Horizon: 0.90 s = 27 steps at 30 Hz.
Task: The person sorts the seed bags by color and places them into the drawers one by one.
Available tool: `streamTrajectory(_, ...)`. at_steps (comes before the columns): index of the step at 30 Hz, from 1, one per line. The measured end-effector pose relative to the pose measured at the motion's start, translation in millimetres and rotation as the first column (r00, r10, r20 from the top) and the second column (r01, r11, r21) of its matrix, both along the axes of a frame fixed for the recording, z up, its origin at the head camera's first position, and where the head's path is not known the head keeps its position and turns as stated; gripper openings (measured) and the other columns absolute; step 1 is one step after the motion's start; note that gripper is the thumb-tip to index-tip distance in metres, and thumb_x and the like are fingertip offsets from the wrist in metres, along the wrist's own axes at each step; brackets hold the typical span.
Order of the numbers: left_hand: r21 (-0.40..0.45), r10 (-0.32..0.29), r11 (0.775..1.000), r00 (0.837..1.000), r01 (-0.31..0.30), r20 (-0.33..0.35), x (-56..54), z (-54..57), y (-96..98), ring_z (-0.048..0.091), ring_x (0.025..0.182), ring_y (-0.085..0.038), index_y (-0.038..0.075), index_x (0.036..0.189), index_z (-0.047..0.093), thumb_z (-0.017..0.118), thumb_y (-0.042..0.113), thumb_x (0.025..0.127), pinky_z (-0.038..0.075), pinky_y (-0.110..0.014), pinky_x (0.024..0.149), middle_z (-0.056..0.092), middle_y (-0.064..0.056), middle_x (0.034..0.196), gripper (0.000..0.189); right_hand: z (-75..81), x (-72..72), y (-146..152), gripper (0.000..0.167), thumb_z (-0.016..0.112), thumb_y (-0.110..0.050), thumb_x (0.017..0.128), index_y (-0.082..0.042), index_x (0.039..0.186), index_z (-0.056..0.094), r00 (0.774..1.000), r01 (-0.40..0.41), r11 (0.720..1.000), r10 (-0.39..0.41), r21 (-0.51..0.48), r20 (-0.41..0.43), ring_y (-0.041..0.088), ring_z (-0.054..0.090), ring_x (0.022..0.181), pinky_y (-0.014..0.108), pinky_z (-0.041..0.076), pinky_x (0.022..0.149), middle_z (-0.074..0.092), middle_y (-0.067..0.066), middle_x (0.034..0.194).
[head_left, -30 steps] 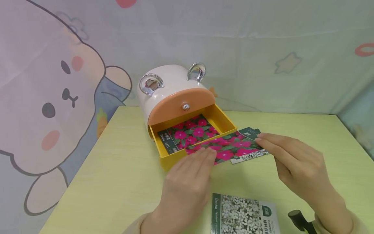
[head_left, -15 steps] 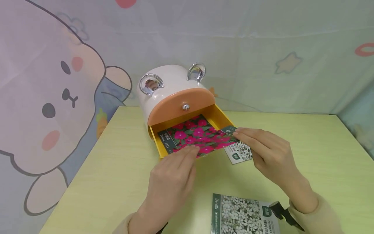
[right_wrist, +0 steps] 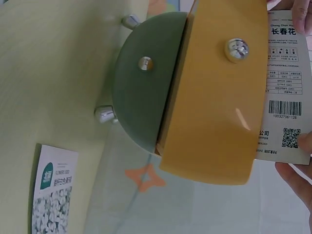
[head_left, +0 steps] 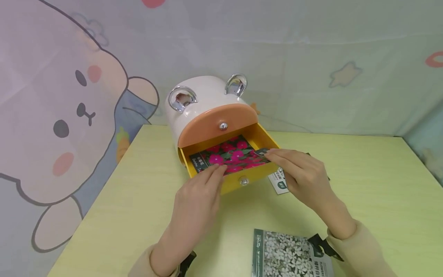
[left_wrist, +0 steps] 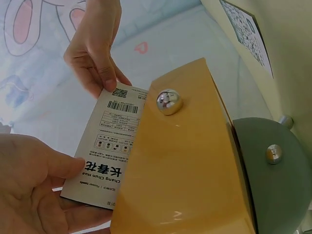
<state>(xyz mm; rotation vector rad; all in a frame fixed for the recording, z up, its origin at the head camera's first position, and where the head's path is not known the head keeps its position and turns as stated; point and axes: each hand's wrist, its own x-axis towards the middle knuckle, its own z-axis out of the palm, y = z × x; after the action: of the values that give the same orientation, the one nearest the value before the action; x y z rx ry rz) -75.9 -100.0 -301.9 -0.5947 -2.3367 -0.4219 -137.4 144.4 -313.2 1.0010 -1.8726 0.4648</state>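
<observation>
A seed packet with pink flowers (left_wrist: 109, 141) is held by both hands over the front of an open yellow drawer (head_left: 257, 176). My left hand (head_left: 199, 200) pinches its left end, thumb on the printed white back in the left wrist view. At the other end, my right hand (head_left: 306, 179) pinches the dark green corner. Inside the drawer lies another pink-flower packet (head_left: 199, 161), partly covered by the held one. The drawer belongs to a small white cabinet (head_left: 204, 86) with an orange upper front and shiny ears.
A white-flower seed packet (head_left: 287, 254) lies near the table's front, partly under the right wrist strap. Another white-flower packet (right_wrist: 51, 195) lies right of the drawer, mostly hidden behind my right hand in the head view. A patterned cloth (head_left: 294, 69) hangs behind the table.
Both hands have moved left and slightly away from me, bringing the pink-flower packet from right of the drawer to over its front. The drawer's front knob has come into view.
</observation>
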Motion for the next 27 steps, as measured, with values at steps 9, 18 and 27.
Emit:
streamTrajectory(9, 0.037, 0.01, 0.999, 1.0, -0.011, 0.029, -9.9, -2.0, 1.0, 0.071, 0.095, -0.024, 0.006, 0.112, 0.07, 0.062, 0.016, 0.093, 0.06, -0.035, 0.074, 0.072, -0.011, 0.105, 0.023, -5.3, -13.0, -3, 0.04, 0.049, 0.012, 0.081, -0.006, 0.107, 0.073, 0.998, -0.025, 0.999, 0.026, -0.028, 0.051, 0.025, 0.071, 0.084, 0.024, 0.037, 0.048, 0.074, 0.009, 0.1)
streamTrajectory(18, 0.043, 0.026, 0.999, 0.999, -0.028, 0.037, -23.8, -4.2, 0.1, 0.07, 0.094, -0.027, 0.004, 0.107, 0.071, 0.059, 0.02, 0.095, 0.06, -0.039, 0.076, 0.073, -0.012, 0.102, 0.023, -6.8, -27.4, -6, 0.034, 0.059, 0.014, 0.081, -0.006, 0.106, 0.073, 0.974, -0.016, 0.999, 0.022, -0.03, 0.226, 0.027, 0.071, 0.09, 0.03, 0.055, 0.061, 0.074, 0.011, 0.1)
streamTrajectory(27, 0.066, 0.026, 0.997, 0.996, -0.031, 0.082, -37.2, -7.5, -1.1, 0.07, 0.072, -0.023, 0.003, 0.095, 0.071, 0.06, 0.012, 0.093, 0.058, -0.035, 0.062, 0.072, -0.008, 0.084, 0.014, -8.2, -43.0, -15, 0.029, 0.071, 0.006, 0.079, -0.008, 0.104, 0.075, 0.945, 0.008, 1.0, -0.016, 0.025, 0.325, 0.027, 0.072, 0.093, 0.041, 0.058, 0.079, 0.076, 0.007, 0.099)
